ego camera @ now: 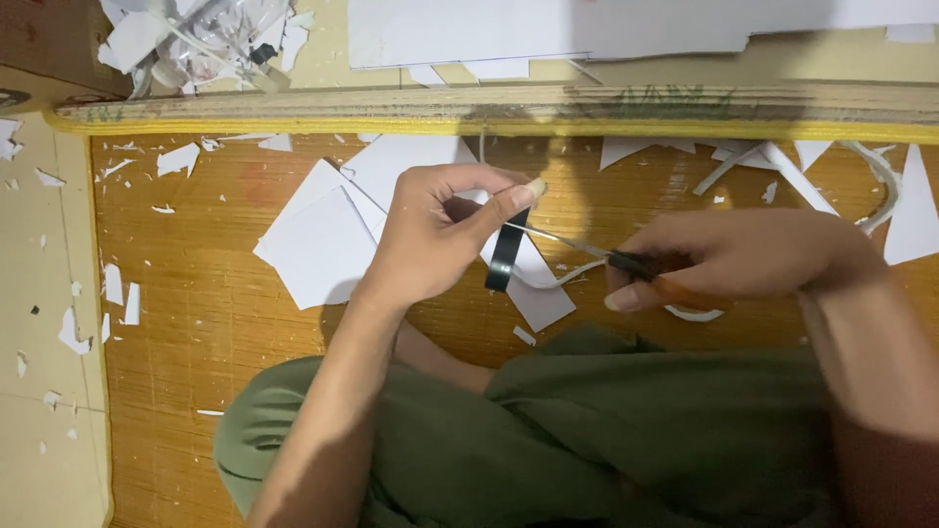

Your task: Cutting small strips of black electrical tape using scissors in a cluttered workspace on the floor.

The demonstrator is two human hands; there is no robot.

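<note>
Black strip (506, 256), short and narrow, hangs pinched between thumb and fingers of my left hand (435, 240), above the middle of the woven mat (196, 293). That grip is clenched on the strip's upper end, thumb stretched out flat over it. My right hand (734, 259) is closed around the dark and orange handles of a pair of scissors (597, 256), whose thin blades reach left and meet the strip just below the thumb; I cannot tell whether the blades are parted. A curled white offcut (562, 279) droops under the blades. Beneath both hands lie white paper sheets (323, 240), overlapping, toward the mat's far edge. More white scraps (176, 158) scatter to the far left corner, and long white slivers (880, 181) lie at the far right. A wooden board (489, 106) runs along the mat's far edge. My green-clad knees (587, 430) fill the near edge.
</note>
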